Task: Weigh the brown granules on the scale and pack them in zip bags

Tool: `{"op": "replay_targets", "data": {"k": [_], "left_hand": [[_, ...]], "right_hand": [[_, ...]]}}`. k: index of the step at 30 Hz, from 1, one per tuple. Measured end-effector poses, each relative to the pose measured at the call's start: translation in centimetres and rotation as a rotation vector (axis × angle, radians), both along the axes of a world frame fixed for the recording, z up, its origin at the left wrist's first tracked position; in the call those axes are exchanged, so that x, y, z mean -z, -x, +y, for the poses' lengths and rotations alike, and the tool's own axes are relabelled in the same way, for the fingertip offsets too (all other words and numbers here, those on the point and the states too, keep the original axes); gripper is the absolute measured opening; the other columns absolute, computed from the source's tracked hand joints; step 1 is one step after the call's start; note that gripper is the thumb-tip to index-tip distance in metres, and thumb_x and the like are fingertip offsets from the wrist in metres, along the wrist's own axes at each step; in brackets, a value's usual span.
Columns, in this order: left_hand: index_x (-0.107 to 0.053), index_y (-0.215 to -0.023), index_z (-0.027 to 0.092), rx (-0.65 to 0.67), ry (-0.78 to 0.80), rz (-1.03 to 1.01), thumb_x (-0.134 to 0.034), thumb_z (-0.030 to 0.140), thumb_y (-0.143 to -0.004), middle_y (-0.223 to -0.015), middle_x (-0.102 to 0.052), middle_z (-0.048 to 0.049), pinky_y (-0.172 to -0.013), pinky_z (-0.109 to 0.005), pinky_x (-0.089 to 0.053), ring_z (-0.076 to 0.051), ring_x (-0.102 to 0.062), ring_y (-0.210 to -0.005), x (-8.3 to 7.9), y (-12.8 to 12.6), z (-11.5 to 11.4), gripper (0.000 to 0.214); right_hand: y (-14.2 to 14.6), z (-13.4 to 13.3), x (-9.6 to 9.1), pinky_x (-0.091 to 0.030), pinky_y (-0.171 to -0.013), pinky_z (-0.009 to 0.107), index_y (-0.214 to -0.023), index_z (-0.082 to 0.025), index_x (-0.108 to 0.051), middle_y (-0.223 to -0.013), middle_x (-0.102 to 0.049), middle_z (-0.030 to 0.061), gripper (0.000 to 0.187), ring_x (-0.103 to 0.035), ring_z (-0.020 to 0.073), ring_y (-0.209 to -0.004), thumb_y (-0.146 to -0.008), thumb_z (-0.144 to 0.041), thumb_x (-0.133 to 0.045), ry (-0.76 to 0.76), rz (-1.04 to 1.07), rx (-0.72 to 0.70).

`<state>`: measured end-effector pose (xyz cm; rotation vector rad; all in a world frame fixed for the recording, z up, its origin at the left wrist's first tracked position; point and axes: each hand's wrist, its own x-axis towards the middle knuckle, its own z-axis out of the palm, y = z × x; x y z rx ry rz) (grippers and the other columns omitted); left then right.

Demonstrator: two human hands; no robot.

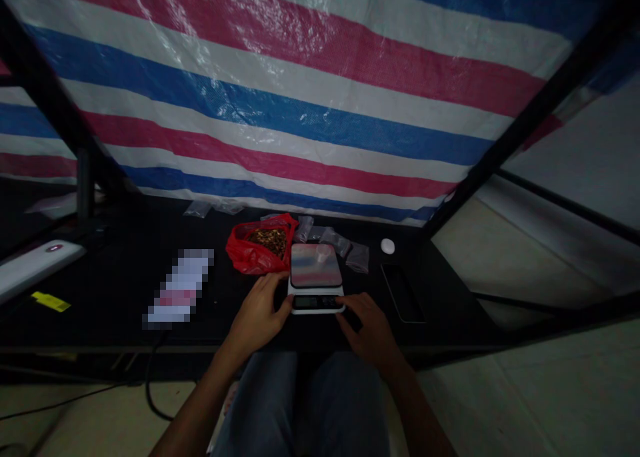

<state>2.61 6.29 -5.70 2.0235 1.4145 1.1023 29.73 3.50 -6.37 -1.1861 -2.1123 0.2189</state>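
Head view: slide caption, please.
Left hand and right hand at a white scale beside an open red bag.

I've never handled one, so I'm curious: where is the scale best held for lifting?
Probably hold the scale by its white side edges near the front, one hand from each side: it lies flat, and the red bag crowds its far left corner.

A striped red, white and blue sheet (300,117) hangs behind the bench's (125,257) far edge. By the far right corner sits a round white piece (387,246), a dark flat device (403,293) nearer the front; a yellow strip (51,302) lies over toward the left end.
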Motion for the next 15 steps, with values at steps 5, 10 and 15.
{"op": "replay_targets", "data": {"k": [5,10,15], "left_hand": [[-0.065,-0.129,0.019,-0.006,0.002,-0.022,-0.057,0.027,-0.096,-0.127,-0.073,-0.0128,-0.11,-0.052,-0.053,-0.03,-0.067,-0.123,0.3,0.0,-0.1,0.035],[-0.065,-0.129,0.019,-0.046,-0.144,0.019,-0.046,0.019,-0.1,-0.13,-0.071,-0.0129,-0.11,-0.05,-0.053,-0.028,-0.065,-0.125,0.3,0.9,0.0,0.035],[-0.058,-0.146,0.02,-0.129,-0.266,0.406,-0.055,0.013,-0.09,-0.158,-0.054,-0.0173,-0.116,-0.06,-0.046,-0.038,-0.048,-0.148,-1.8,3.4,2.1,0.056]], "right_hand": [[-0.5,-0.1,-0.3,-0.062,-0.082,0.04,-0.129,-0.026,-0.066,-0.116,-0.076,0.0097,0.037,-0.071,0.0246,-0.096,-0.092,-0.021,-0.068,0.055,0.172,0.04],[-1.1,3.3,-1.4,-0.058,-0.071,0.035,-0.116,-0.024,-0.071,-0.105,-0.077,0.008,0.022,-0.067,0.0198,-0.079,-0.096,-0.029,-0.063,0.103,0.357,0.178],[0.2,9.3,-3.5,-0.059,-0.082,0.038,-0.129,-0.023,-0.067,-0.124,-0.077,0.011,0.042,-0.071,0.0245,-0.103,-0.088,-0.029,-0.072,0.179,0.283,0.078]]}}
